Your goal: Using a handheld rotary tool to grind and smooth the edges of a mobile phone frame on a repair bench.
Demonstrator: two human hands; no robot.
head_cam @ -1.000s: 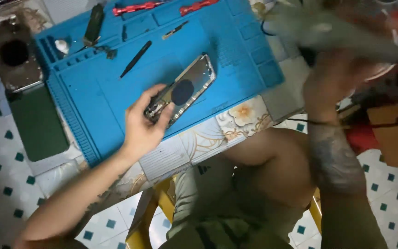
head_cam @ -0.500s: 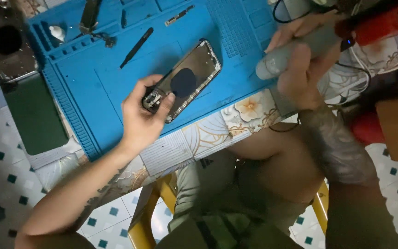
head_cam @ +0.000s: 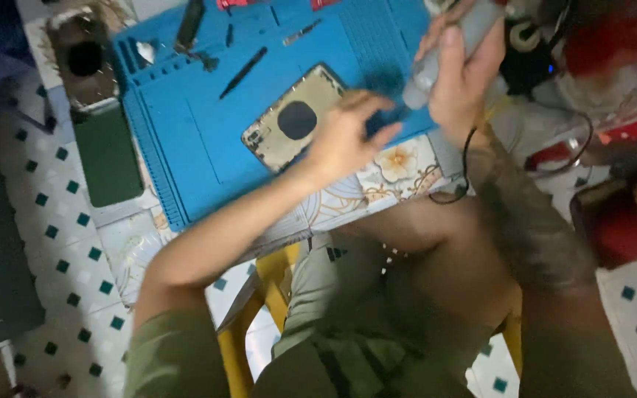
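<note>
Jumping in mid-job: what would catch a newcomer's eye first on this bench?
The bright blue work mat fills the upper middle, with an opened phone housing lying flat on it. The left hand reaches over the housing's right end, while the right hand grips a grey pen-shaped power tool just right of it.

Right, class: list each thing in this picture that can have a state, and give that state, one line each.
phone rear housing: flat on the mat, inner side up, opened
blue work mat: spread flat on the table
grey handheld tool: gripped upright, tip pointing down
left hand: open, over the housing's edge
right hand: closed round the tool
black spudger: lying loose on the mat
</note>
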